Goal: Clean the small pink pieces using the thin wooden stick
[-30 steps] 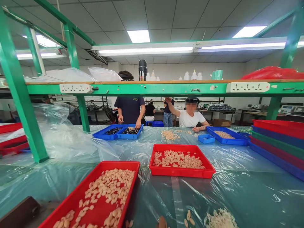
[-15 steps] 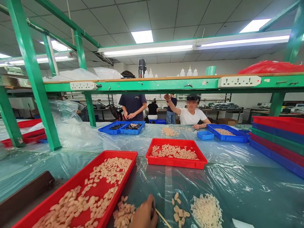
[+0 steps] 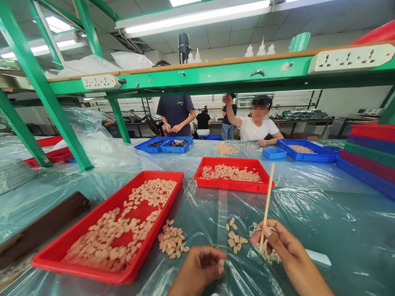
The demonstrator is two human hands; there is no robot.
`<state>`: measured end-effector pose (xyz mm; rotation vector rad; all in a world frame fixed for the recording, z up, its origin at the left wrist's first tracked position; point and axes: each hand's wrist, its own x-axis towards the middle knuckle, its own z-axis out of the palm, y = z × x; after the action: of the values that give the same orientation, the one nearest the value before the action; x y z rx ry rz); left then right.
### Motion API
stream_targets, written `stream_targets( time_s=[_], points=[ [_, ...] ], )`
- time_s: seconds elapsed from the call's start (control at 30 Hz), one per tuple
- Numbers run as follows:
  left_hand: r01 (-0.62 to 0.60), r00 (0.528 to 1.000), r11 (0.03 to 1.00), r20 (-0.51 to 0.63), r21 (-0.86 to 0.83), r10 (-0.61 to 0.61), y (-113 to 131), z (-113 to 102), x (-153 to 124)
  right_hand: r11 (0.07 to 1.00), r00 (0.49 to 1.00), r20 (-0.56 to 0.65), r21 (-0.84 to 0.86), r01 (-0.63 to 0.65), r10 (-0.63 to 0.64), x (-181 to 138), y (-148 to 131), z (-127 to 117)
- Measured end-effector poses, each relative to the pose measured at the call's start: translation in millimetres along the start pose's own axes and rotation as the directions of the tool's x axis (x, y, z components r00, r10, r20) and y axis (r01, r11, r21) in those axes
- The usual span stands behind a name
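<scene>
My left hand [image 3: 200, 269] is low in the middle of the view, its thumb and index finger pinching a small beige piece [image 3: 221, 262]. A thin wooden stick [image 3: 268, 201] stands nearly upright in my right hand [image 3: 282, 242]. That hand is over a heap of small white bits [image 3: 270, 256] and partly hides it; whether its fingertips also hold a bit, I cannot tell. Between my hands lies a small group of beige pieces [image 3: 236, 240]. Left of them, a pile of beige pieces [image 3: 173, 240] sits beside the large red tray [image 3: 123, 277].
Another red tray [image 3: 234, 186] of pieces lies farther back. Stacked trays [image 3: 370, 152] stand at right. A green shelf frame [image 3: 200, 82] spans above the plastic-covered table. Across it, one person [image 3: 259, 127] sits with an arm raised; another [image 3: 175, 113] stands by blue trays [image 3: 177, 148].
My right hand has come into view with the stick, at the white heap. My left hand has moved right from the beige pile and now pinches a piece. The view has tilted down.
</scene>
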<state>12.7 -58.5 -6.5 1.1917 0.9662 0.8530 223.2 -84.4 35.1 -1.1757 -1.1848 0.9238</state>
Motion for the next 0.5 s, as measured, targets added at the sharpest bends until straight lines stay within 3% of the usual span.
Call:
stream_targets(
  time_s=[0.13,0.3,0.4,0.5],
  points=[
    [0.102,0.992,0.960,0.099,-0.259,-0.079,1.0,5.6,-1.5,0.959,0.992,-0.023,0.257,-0.118,0.128,0.1,6.1,18.3],
    [0.189,0.980,0.928,0.127,-0.320,-0.156,4.2,5.2,-1.0,0.929,0.990,-0.011,0.349,-0.126,0.139,-4.0,19.4,33.4],
    [0.095,0.995,0.979,0.049,-0.178,-0.088,0.3,6.9,-1.7,0.937,0.991,-0.041,0.330,-0.111,0.131,-10.4,27.1,36.1],
    [0.005,0.999,0.988,-0.035,0.152,0.000,-3.1,11.8,-3.7,0.963,0.983,-0.094,0.236,-0.132,0.158,-18.6,32.7,34.8]
  ],
)
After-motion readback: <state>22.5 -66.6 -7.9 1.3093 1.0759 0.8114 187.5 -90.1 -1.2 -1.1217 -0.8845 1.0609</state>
